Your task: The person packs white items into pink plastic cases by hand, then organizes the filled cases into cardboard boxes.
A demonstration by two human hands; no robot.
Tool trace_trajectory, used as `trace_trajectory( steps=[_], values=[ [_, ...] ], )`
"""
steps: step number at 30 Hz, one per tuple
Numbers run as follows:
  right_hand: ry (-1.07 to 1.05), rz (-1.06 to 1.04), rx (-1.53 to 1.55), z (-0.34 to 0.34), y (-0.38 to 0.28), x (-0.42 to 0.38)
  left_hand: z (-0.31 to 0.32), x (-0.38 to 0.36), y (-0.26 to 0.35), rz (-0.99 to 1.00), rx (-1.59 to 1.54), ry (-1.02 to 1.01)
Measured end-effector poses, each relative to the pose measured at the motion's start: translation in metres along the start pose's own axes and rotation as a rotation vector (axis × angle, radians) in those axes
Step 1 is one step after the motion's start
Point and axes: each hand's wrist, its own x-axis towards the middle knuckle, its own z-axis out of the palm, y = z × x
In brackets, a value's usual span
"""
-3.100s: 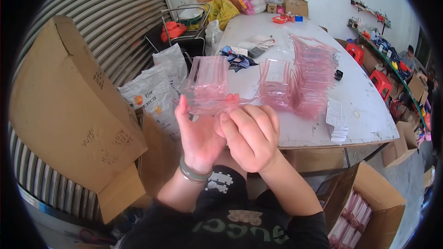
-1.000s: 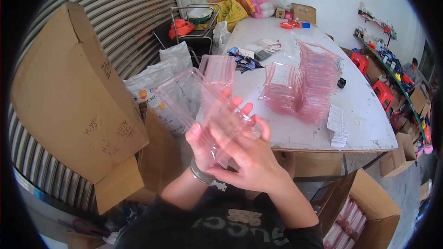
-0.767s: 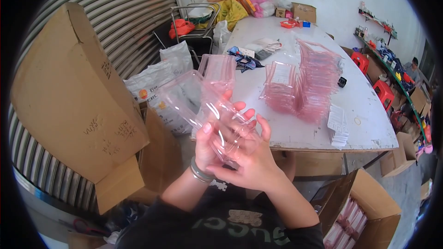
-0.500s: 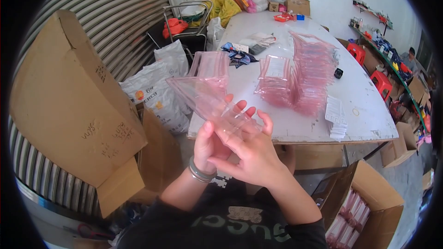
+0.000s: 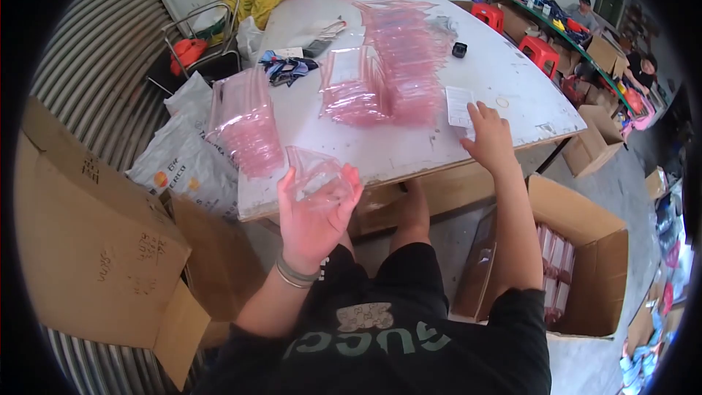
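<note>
My left hand (image 5: 316,216) has its fingers curled around a clear, pinkish plastic bag (image 5: 313,164), held up in front of the table's near edge. Over at the right, my right hand (image 5: 491,137) is at a small stack of white printed paper slips (image 5: 458,106), its fingers apart and the fingertips right at the stack's edge. A pile of the same pink-tinted bags (image 5: 245,121) lies at the table's left side. Further piles of bags, one of them with a white slip showing inside the top bag (image 5: 349,77), fill the middle.
The white table (image 5: 409,150) also bears a black small object (image 5: 459,50) and folded dark cloth (image 5: 287,67). An open carton (image 5: 574,197) with packed bundles stands low on the right. Large cartons (image 5: 102,241) and white sacks (image 5: 175,157) crowd the left. People sit far right.
My right hand has left the plastic bag and moved right to the paper slips. My left hand keeps the bag. The view has swung to the right and down.
</note>
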Motion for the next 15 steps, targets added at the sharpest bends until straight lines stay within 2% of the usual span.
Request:
trace_trajectory(
  steps=[3, 7, 11, 15],
  values=[
    [-0.200, -0.012, -0.202, 0.067, 0.028, -0.007, -0.004, 0.001, 0.006, 0.000, -0.027, -0.032],
    [-0.499, 0.032, -0.287, 0.061, 0.016, 0.008, -0.006, -0.003, 0.010, 0.121, 0.039, -0.023],
    [0.137, -0.060, -0.201, 0.072, 0.017, -0.002, -0.005, -0.009, 0.014, 0.137, 0.005, -0.006],
    [0.126, 0.058, -0.140, 0.053, 0.024, 0.004, -0.006, -0.008, 0.013, 0.120, 0.040, -0.062]
  ],
)
